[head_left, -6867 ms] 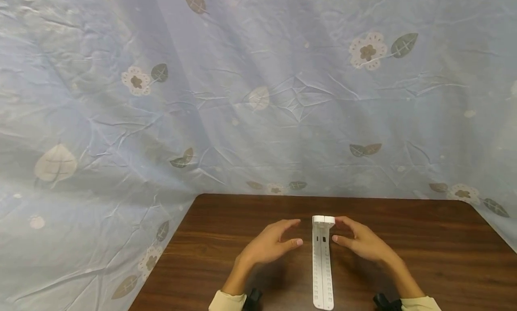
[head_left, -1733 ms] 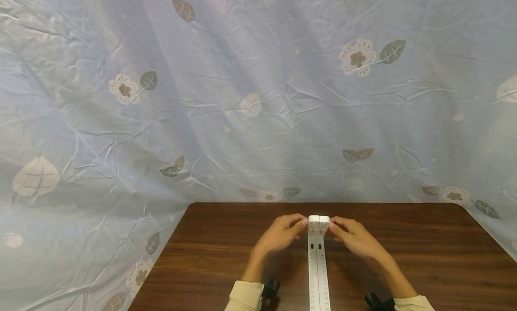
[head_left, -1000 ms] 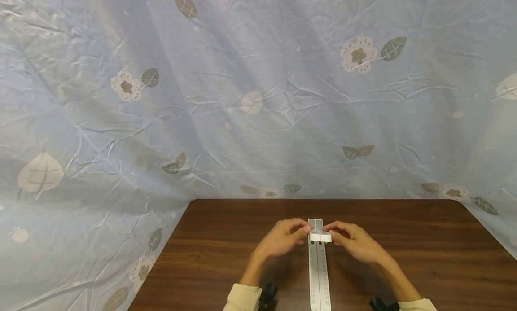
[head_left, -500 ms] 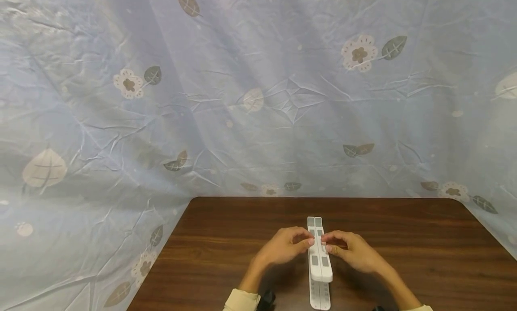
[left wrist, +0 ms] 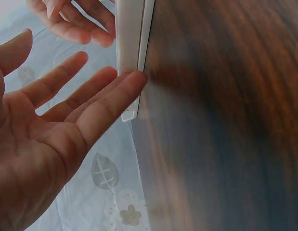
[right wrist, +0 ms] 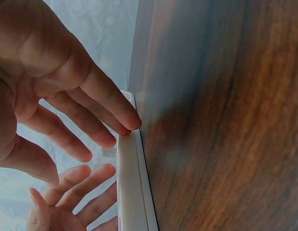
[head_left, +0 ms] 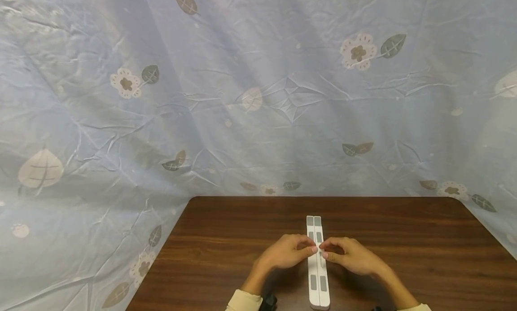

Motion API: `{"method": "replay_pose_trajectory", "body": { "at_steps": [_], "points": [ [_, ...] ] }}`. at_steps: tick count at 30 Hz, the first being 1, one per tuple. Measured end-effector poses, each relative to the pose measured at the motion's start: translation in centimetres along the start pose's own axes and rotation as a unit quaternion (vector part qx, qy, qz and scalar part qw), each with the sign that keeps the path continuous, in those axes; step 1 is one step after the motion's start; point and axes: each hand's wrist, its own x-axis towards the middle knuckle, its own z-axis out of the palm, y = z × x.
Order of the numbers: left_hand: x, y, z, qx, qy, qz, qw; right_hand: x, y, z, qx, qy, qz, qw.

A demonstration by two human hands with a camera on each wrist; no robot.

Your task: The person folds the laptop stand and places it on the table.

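A white folding laptop stand (head_left: pixel 312 266) with grey pads lies folded flat on the brown wooden table, its length running away from me in the head view. My left hand (head_left: pixel 284 251) is at its left side, thumb and fingers parted, fingertips right at the stand's upper edge. From the right side, my right hand (head_left: pixel 355 257) mirrors it, fingertips close over the middle of the stand. In the left wrist view the fingers (left wrist: pixel 103 108) are relaxed and the little finger overlaps the stand's side. The right wrist view shows the right hand's fingers (right wrist: pixel 110 101) loosely extended along the stand.
The dark wooden table (head_left: pixel 226 221) spreads out on both sides of the stand. A pale blue cloth (head_left: pixel 242 136) with leaf and flower prints hangs behind the table and along its left side.
The stand's raised upper part has swung down toward me and now lies flat over the lower rails. Both hands followed it, moving nearer and lower, with fingers closer together over the stand.
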Motion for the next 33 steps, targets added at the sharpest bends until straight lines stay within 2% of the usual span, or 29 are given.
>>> {"method": "replay_pose_trajectory", "body": {
  "at_steps": [9,13,20,25,33],
  "points": [
    [-0.3,0.3,0.0,-0.007,-0.008,-0.015,0.9998,-0.3,-0.2,-0.2,-0.006,-0.012,0.001,1.000],
    [-0.4,0.3,0.0,0.005,-0.010,-0.016,0.9998,-0.5,-0.3,-0.4,-0.010,-0.013,0.006,1.000],
    [-0.3,0.0,-0.3,0.040,0.014,-0.013,0.9990,-0.9,-0.4,-1.1,-0.045,0.005,0.004,0.999],
    [-0.4,-0.2,-0.8,0.036,0.032,-0.019,0.9986,-1.1,-0.5,-2.0,-0.058,0.018,-0.001,0.998],
    [-1.0,-1.1,-2.1,0.021,0.052,-0.025,0.9981,-2.1,-0.3,-3.4,-0.055,0.034,0.031,0.997]
  ]
}}
